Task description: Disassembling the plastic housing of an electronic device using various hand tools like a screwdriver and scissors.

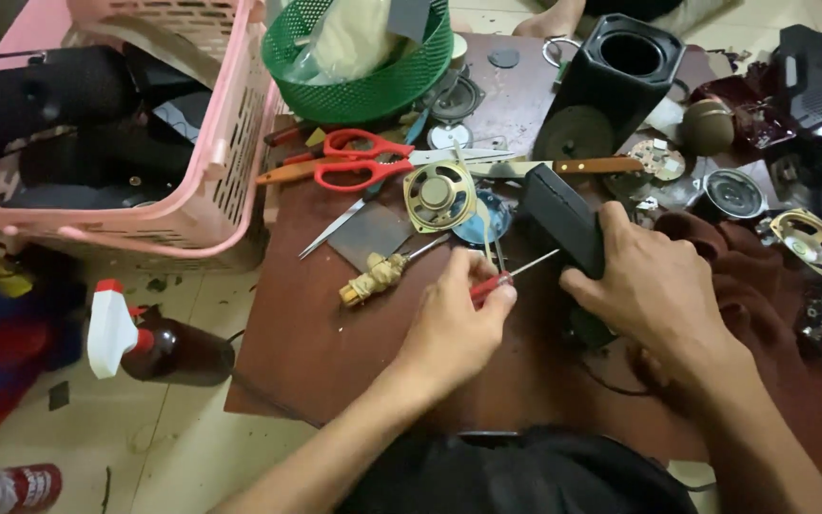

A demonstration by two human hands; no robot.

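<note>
A low brown counter (335, 333) was cluttered: red scissors (359, 160), loose speaker cone (439, 196), wooden-handled knife (563, 168), green basket (359, 90), black speaker housing (620, 76).

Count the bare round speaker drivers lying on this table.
3: a brass-framed driver by the red scissors, a black one at right, another brass one far right. Clutter may hide more.

Red scissors (359, 160), a green basket (363, 90), a pink crate (216, 162) and a spray bottle (149, 345).
</note>
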